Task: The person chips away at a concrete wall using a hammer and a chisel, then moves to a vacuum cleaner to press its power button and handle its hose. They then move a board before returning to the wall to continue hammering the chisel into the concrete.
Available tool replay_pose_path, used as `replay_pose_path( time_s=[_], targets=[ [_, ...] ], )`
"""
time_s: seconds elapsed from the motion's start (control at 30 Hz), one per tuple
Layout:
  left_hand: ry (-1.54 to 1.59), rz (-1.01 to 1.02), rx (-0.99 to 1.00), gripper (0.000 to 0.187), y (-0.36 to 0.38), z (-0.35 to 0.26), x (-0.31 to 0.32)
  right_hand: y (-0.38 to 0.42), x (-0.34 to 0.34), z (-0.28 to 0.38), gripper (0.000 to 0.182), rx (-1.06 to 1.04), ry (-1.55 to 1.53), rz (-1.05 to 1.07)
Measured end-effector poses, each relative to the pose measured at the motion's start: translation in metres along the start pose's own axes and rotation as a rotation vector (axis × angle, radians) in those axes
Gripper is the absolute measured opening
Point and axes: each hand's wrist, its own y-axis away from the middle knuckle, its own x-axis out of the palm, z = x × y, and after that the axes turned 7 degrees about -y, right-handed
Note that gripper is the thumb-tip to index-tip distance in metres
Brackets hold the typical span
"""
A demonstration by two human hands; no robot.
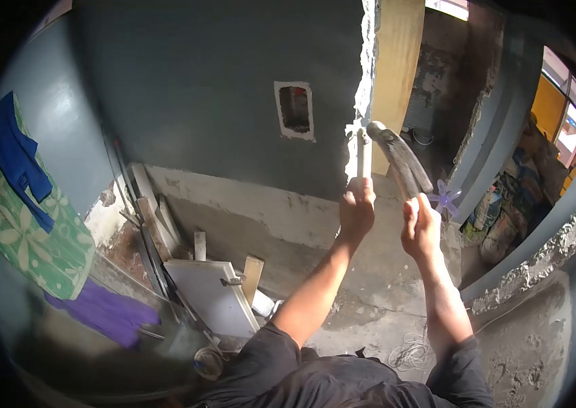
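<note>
My left hand [357, 215] is closed around a pale, rod-like chisel [364, 158] that points up along the rough, broken edge of the wall [367, 51]. In my right hand [421, 228] is a worn grey hammer [402, 160], gripped near the lower end in this view. The hammer's rounded upper end overlaps the top of the chisel. Chipped white plaster shows along the wall edge beside both tools.
A dark grey wall [199, 88] with a recessed box hole [294, 110] stands ahead. Leaning at lower left are a white panel [210, 296] and wood scraps. Cloths [36, 217] hang at left. A coiled cord [410, 352] lies on the floor; filled bags [505, 217] stand right.
</note>
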Motion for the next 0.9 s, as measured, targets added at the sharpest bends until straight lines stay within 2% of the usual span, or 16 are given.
replay_pose_path(
  time_s=[0.1,0.2,0.23,0.37,0.43,0.47,0.5,0.57,0.63,0.67,0.7,0.73,0.77,0.8,0.83,0.9],
  targets=[
    [-0.066,-0.031,0.200,0.033,-0.003,0.021,0.005,0.017,0.007,-0.024,0.033,-0.274,-0.008,-0.168],
    [0.222,0.055,-0.025,0.033,0.000,-0.011,0.003,-0.003,0.004,0.003,0.018,-0.409,0.072,-0.107],
    [0.231,0.039,-0.065,0.033,0.001,-0.011,0.003,-0.009,0.004,0.002,0.020,0.000,0.106,0.084],
    [-0.025,0.033,0.068,0.033,-0.008,-0.006,-0.005,0.004,0.006,0.012,0.020,-0.166,0.008,-0.065],
    [-0.075,0.022,0.167,0.035,-0.005,-0.002,-0.008,0.018,0.002,-0.005,0.035,-0.356,0.270,-0.010],
    [-0.048,0.019,0.131,0.034,-0.004,-0.004,-0.007,0.021,0.009,-0.021,0.036,-0.232,0.228,0.002],
    [-0.022,0.019,0.095,0.032,-0.003,-0.007,-0.005,0.007,0.014,-0.005,0.019,-0.372,0.125,-0.104],
    [0.026,0.000,0.006,0.031,0.001,-0.011,-0.003,0.000,0.009,0.004,0.017,0.097,0.122,0.052],
    [-0.016,-0.010,0.025,0.032,-0.002,-0.013,-0.003,0.003,0.000,0.022,0.023,0.079,0.087,-0.007],
    [-0.231,-0.184,0.473,0.032,-0.007,0.016,0.004,0.010,0.001,0.016,0.023,-0.123,0.106,-0.079],
    [-0.234,-0.187,0.477,0.032,-0.009,0.021,0.005,0.017,0.004,0.004,0.028,-0.326,0.121,-0.151],
    [-0.285,-0.165,0.397,0.031,-0.008,0.023,0.004,0.026,-0.001,-0.002,0.042,-0.280,0.291,-0.017],
    [-0.336,-0.132,0.313,0.031,-0.002,0.026,0.004,0.028,0.003,-0.009,0.030,-0.253,0.614,-0.042],
    [-0.355,-0.208,0.458,0.034,-0.005,0.022,0.005,0.018,0.007,0.004,0.023,-0.098,0.423,0.030],
    [-0.088,-0.033,0.106,0.035,-0.002,-0.016,-0.003,0.005,0.010,0.014,0.021,0.050,0.228,0.097],
    [0.062,-0.026,-0.032,0.036,-0.003,-0.008,0.004,0.007,0.013,0.015,0.029,0.048,0.197,0.009]
  ],
)
